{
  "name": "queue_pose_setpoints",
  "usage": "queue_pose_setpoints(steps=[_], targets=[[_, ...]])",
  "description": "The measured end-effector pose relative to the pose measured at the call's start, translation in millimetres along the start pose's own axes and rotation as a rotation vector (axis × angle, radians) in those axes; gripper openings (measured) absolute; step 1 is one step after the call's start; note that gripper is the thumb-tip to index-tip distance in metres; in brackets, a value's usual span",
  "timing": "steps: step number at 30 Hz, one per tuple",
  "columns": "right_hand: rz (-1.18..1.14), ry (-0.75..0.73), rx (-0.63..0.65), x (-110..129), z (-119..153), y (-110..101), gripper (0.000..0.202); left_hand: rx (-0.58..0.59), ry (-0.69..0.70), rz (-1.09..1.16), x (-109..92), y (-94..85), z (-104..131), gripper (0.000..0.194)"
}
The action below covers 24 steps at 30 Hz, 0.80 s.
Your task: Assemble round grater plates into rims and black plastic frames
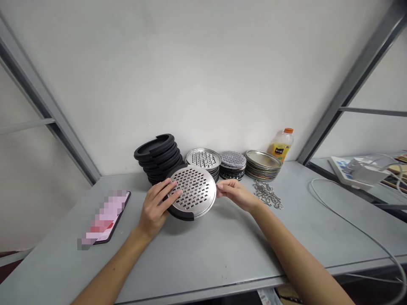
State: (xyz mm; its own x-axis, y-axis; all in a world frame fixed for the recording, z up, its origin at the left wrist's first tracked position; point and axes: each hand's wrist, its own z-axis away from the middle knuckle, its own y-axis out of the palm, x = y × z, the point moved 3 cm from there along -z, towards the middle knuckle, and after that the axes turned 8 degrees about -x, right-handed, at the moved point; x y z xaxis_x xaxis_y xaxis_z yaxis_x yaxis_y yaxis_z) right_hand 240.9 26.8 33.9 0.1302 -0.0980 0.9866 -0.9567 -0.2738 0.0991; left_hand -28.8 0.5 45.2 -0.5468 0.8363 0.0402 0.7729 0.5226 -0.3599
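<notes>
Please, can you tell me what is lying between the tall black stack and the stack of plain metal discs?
In the head view, two stacks topped by perforated metal discs stand between them.

Phone [110, 216] is lying on grey tabletop [197, 262], left side, its lit screen showing pink, partly pixelated. Bottle [282, 146], orange cap, yellow label, is standing at the rear right, near the pale wall [203, 76]. White cable [333, 210] is curving across the tabletop's right side. White device [341, 169] with blue patches is resting beyond the right-hand grey post [333, 110].
</notes>
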Motion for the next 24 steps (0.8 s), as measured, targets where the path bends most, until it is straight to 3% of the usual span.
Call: queue_pose_setpoints(steps=[5,11,13,19,24], targets=[[-0.066,0.0,-0.06,1.9,0.0,-2.6,0.03,-0.006,-0.188,0.142,-1.6,6.1,4.5,0.029],[-0.117,0.014,-0.064,-0.3,-1.1,-2.6,0.043,0.005,-0.899,0.378,-5.9,20.0,16.6,0.027],[-0.082,0.058,-0.086,-3.8,-2.1,-2.7,0.048,-0.013,-1.065,0.49,-6.1,24.3,18.0,0.033],[-0.049,0.145,-0.073,-13.1,-5.1,0.9,0.059,-0.095,-1.326,0.668,3.6,32.3,22.2,0.049],[-0.012,0.184,-0.031,-16.4,-6.3,4.2,0.06,-0.123,-1.452,0.793,9.1,32.9,26.9,0.046]])
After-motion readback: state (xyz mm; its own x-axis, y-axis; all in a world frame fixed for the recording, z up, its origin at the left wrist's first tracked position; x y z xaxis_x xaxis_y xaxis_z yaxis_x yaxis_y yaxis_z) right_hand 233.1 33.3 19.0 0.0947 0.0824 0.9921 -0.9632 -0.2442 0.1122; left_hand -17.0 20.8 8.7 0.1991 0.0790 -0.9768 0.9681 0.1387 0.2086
